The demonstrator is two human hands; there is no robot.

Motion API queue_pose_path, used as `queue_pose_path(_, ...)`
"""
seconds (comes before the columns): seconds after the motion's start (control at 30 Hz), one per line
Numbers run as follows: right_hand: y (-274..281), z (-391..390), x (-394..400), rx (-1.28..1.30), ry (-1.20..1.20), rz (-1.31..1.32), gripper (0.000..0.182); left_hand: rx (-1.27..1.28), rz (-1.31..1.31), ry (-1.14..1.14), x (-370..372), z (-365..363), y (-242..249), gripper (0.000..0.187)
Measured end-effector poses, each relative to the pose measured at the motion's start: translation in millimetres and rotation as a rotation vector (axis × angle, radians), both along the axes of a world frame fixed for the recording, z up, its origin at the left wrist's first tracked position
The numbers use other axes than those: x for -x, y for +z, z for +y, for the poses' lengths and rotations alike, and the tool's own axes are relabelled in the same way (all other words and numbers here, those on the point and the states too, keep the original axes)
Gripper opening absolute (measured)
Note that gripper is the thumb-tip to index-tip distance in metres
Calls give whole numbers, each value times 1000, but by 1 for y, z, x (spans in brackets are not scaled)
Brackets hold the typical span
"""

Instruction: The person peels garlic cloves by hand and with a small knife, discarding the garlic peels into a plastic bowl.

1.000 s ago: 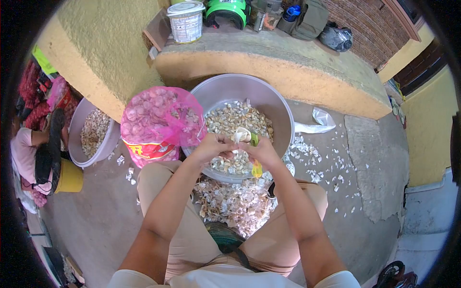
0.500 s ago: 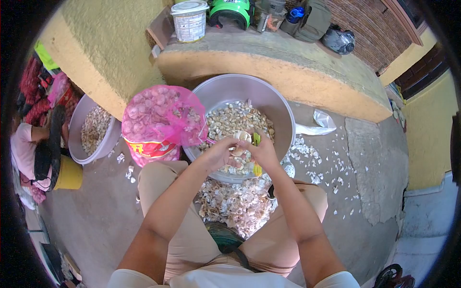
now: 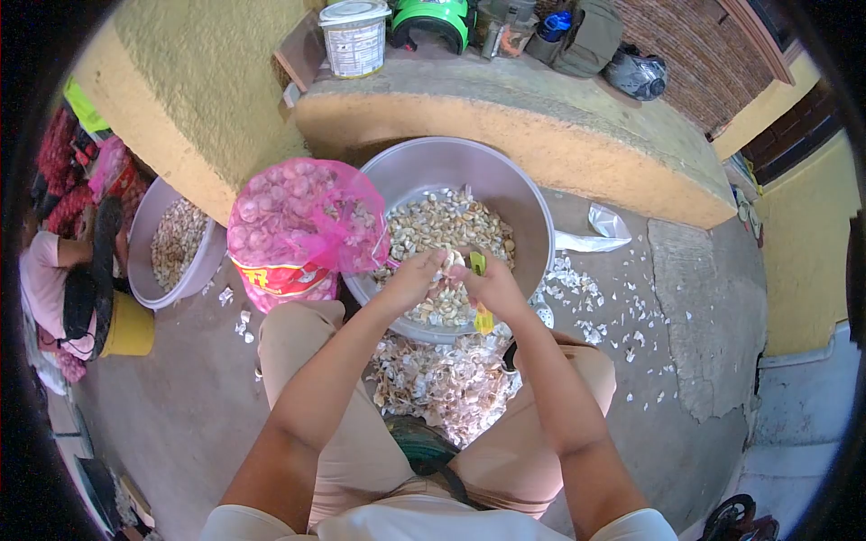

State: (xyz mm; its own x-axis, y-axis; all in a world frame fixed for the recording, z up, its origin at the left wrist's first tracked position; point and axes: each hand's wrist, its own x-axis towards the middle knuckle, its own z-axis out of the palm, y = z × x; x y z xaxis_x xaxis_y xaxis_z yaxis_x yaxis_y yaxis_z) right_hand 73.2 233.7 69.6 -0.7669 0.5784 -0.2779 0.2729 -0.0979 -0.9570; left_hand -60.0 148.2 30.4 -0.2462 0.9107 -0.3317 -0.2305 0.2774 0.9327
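Observation:
Over the big grey basin (image 3: 548, 225), my left hand (image 3: 413, 281) is closed around a pale piece of garlic (image 3: 453, 261). My right hand (image 3: 494, 287) meets it there, its fingertips against the garlic. A slim yellow tool (image 3: 484, 321) is gripped in that same hand, sticking out above and below the fingers; its blade, if any, is hidden. Loose garlic cloves (image 3: 446, 221) cover the basin floor beneath both hands. To the left, a pink mesh sack (image 3: 284, 212) full of garlic bulbs leans by the basin. Papery garlic skins (image 3: 442, 388) are heaped between my knees.
At far left a person (image 3: 59, 279) sits near another basin (image 3: 212, 257) of cloves and a yellow bucket (image 3: 129, 325). A concrete ledge (image 3: 505, 113) behind my basin carries a white tub (image 3: 354, 41), a green helmet (image 3: 433, 22) and a bag (image 3: 586, 41). Skin scraps litter the floor at right.
My hands have drawn closer around the garlic, and less of it shows between them. The yellow tool has tilted slightly and shifted a little left. The basin and sack stay put.

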Motion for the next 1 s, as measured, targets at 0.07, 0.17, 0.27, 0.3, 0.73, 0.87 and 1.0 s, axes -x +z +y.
queue_pose_path(0.07, -8, 1, 1, 182, -33, 141, 29, -2, 132, 49, -1, 2, -4, 36)
queue_pose_path(0.17, -10, -2, 4, 174, -71, 169, 26, -22, 410, 73, -2, 1, -4, 36)
queue_pose_path(0.27, -18, -5, 9, 341, -272, 225, 26, -105, 652, 63, -8, -2, 7, 36)
queue_pose_path(0.3, -21, -3, 9, 347, -272, 234, 25, -142, 720, 57, -10, -3, 11, 36)
queue_pose_path(0.73, -16, -4, 10, 77, -154, 86, 25, 21, 287, -143, -5, -6, 28, 36)
queue_pose_path(0.87, -14, 0, 8, -20, -38, 56, 25, -63, 534, -233, -3, -9, 26, 38)
queue_pose_path(1.0, -20, -6, 10, -37, -210, 86, 25, -26, 616, -121, -5, -8, 22, 36)
